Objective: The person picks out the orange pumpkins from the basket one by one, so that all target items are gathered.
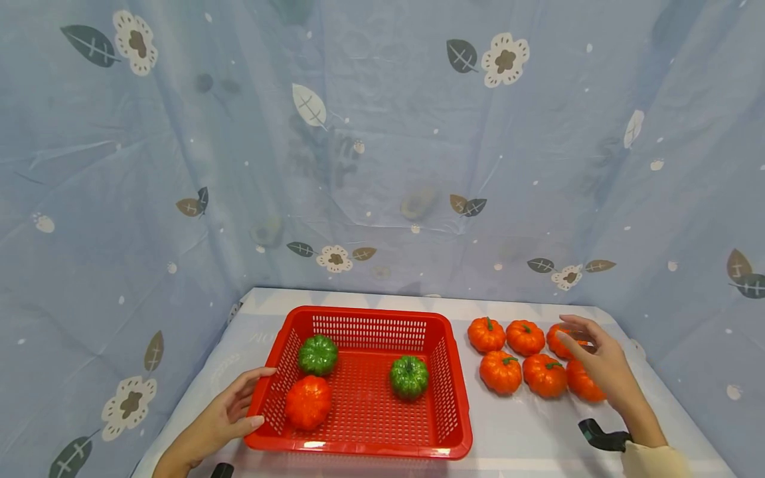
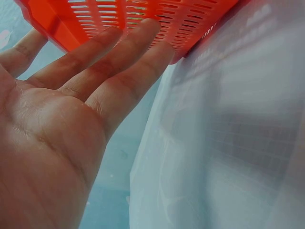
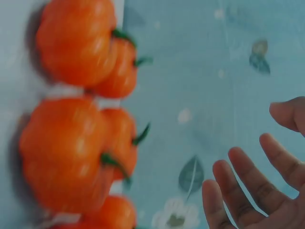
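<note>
A red plastic basket [image 1: 364,392] with slotted walls holds two green pumpkins, one at the back left [image 1: 318,355] and one toward the right [image 1: 409,377], plus an orange pumpkin [image 1: 308,402] at the front left. My left hand [image 1: 224,411] is at the basket's left side, its fingers loosely extended along the slotted wall in the left wrist view. Over the right end of a group of small orange pumpkins [image 1: 544,376] hovers my right hand [image 1: 603,365], fingers spread. The right wrist view shows nothing in that hand [image 3: 257,195], apart from the green-stemmed pumpkins [image 3: 66,152].
The orange pumpkins stand in two rows to the right of the basket on a white table [image 1: 508,431]. Blue floral cloth [image 1: 382,166] rises behind the table and along both sides. A black wrist-camera piece [image 1: 602,438] juts out beside my right wrist.
</note>
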### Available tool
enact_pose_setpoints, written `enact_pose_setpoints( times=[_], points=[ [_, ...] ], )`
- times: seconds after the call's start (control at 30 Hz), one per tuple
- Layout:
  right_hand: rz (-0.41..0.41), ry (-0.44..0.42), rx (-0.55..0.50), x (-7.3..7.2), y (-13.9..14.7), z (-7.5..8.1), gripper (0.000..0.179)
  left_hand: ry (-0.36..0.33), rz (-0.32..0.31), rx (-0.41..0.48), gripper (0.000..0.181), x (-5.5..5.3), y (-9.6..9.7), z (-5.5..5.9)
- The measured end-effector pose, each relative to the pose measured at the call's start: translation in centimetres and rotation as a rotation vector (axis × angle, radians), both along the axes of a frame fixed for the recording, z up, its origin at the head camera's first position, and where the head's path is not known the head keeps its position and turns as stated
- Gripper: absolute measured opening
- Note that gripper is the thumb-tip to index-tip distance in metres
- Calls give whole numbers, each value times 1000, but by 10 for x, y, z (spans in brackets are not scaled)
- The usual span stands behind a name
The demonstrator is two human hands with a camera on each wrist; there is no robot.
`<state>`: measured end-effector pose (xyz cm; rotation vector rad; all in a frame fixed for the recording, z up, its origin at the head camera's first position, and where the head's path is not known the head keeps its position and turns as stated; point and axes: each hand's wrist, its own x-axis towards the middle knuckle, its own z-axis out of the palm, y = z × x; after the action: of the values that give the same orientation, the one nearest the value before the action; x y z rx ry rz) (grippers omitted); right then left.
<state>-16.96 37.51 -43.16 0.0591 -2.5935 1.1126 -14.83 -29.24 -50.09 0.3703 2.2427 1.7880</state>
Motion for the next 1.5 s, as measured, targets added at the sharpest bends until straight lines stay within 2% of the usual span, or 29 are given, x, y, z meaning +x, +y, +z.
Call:
enact_pose_setpoints(
  times=[0.13, 0.43, 0.67, 0.8, 1.13, 1.33, 1.5],
  points=[
    [85, 19, 10, -8, -26, 8, 49, 2, -4, 3, 68, 0, 0, -1],
    [202, -5, -23, -27, -80, 20, 47, -15, 3, 4, 67, 0, 0, -1],
    [342, 86, -15, -43, -125, 29, 40, -12, 3, 2, 67, -1, 0, -1],
    [432, 96, -29, -49, -152, 31, 40, -7, -3, 6, 68, 0, 0, 0],
    [668, 88, 1, -55, -210, 27, 36, 5, 10, -5, 66, 2, 2, -1],
    [747, 49, 65, -56, -239, 26, 39, 9, -9, 7, 67, 1, 2, -2],
    [799, 34, 97, -57, -263, 26, 41, 6, 3, 3, 67, 2, 2, 0]
  ],
)
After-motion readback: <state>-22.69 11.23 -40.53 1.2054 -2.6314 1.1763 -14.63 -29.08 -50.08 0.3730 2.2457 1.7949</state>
